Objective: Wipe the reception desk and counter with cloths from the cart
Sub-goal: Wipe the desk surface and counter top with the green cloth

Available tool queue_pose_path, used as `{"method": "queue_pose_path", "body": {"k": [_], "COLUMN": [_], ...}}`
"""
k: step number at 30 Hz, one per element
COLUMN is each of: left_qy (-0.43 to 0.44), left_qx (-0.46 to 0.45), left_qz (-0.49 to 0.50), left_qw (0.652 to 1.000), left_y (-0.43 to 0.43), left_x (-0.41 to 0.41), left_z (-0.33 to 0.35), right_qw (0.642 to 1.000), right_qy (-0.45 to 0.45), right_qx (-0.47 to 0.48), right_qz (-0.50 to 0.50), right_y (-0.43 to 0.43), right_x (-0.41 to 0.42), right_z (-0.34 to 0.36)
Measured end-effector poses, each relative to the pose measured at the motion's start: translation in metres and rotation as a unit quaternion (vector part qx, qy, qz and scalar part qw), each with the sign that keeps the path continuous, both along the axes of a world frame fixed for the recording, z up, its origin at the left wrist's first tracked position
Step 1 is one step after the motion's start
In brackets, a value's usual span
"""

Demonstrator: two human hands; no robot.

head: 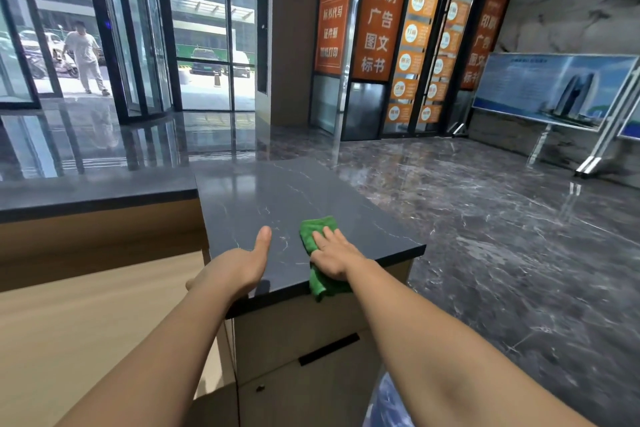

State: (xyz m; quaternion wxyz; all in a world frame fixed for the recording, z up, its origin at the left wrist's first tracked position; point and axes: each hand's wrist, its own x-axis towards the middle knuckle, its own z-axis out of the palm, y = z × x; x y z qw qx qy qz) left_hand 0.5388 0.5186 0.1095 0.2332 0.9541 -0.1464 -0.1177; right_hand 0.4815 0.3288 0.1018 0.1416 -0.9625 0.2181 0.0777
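A dark stone counter top [277, 194] with pale veins ends the reception desk in front of me. A green cloth [313, 230] lies on its near right part, one end hanging over the near edge. My right hand [334, 255] presses flat on the cloth with straight fingers. My left hand [239, 265] rests at the counter's near left edge, thumb stretched out on the stone; its fingers drop below the edge and are mostly hidden. It holds no cloth.
A lower light wooden desk surface [86, 319] lies to the left, backed by a raised dark ledge [97, 191]. Cabinet drawers [311, 340] sit under the counter. Polished marble floor [502, 236] spreads right, with a display board on a stand [554, 90]. A person [85, 55] walks outside the glass doors.
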Motion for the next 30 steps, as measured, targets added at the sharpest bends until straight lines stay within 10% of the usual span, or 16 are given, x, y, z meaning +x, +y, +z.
{"method": "queue_pose_path", "body": {"k": [9, 19, 30], "left_qy": [0.008, -0.074, -0.102], "left_qx": [0.011, -0.006, 0.002], "left_qz": [0.010, 0.128, 0.107], "left_qw": [1.000, 0.989, 0.989], "left_y": [0.010, 0.010, -0.022], "left_x": [0.009, 0.009, -0.019], "left_z": [0.005, 0.016, 0.026], "right_qw": [0.999, 0.962, 0.995], "right_qy": [0.015, -0.041, -0.049], "right_qx": [-0.027, -0.051, -0.060], "right_qz": [-0.018, 0.265, 0.059], "right_y": [0.041, 0.079, -0.099], "right_x": [0.060, 0.078, 0.018], "right_z": [-0.004, -0.026, -0.019]}}
